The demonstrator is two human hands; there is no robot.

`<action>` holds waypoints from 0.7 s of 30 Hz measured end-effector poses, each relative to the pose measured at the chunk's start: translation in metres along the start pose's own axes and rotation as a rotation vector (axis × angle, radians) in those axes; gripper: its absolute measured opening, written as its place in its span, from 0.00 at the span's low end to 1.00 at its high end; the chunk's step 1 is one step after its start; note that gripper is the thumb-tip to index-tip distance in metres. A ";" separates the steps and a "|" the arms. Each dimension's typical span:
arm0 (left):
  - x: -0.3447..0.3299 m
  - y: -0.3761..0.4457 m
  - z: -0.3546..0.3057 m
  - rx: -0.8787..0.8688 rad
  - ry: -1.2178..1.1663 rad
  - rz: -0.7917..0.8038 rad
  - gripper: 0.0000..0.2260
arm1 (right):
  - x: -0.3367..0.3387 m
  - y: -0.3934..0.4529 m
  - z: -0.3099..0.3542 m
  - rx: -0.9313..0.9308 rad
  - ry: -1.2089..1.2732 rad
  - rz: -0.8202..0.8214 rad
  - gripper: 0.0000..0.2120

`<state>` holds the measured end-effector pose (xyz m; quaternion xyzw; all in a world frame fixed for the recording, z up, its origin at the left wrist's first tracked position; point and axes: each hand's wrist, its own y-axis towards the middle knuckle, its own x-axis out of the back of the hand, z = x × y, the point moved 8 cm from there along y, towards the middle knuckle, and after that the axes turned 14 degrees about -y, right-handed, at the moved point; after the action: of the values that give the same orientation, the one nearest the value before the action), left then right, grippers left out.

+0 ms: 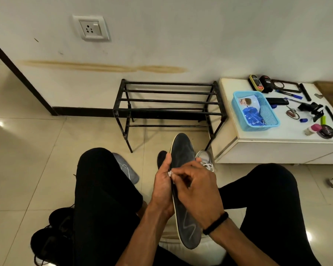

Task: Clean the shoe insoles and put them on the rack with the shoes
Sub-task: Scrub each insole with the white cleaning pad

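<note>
Both forearms are bare, with no sleeves showing anywhere along them. The right wrist wears a thin black band (215, 223), cord-like or braided, sitting snugly just above the right hand (197, 186). The left hand (162, 186) and its wrist carry no band or ring that can be made out. Both legs are clad in plain black trousers (96, 189) of smooth matte fabric, with no visible seams, prints or markings

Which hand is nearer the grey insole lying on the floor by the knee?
Left. The left hand grips the dark insole's near edge, on the side facing the grey insole. The right hand presses on it from the far side.
</note>
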<state>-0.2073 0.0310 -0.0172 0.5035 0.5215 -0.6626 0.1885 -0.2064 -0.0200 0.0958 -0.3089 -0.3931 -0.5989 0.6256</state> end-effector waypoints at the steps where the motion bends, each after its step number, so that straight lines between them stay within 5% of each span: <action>1: 0.000 -0.002 -0.001 -0.023 0.014 -0.003 0.33 | 0.000 0.001 -0.001 -0.026 0.013 -0.010 0.05; 7: 0.005 -0.001 -0.017 -0.155 0.064 -0.047 0.30 | -0.006 -0.031 -0.009 -0.146 0.085 0.176 0.03; 15: 0.002 -0.004 -0.008 -0.138 0.032 -0.021 0.28 | 0.000 0.010 -0.008 -0.201 0.127 -0.032 0.02; 21: -0.001 -0.008 -0.020 -0.150 0.044 0.021 0.28 | -0.009 0.005 0.005 -0.094 0.067 0.072 0.02</action>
<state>-0.2034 0.0518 -0.0110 0.5080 0.5684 -0.6082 0.2211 -0.2022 -0.0107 0.0909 -0.3315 -0.3320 -0.6038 0.6444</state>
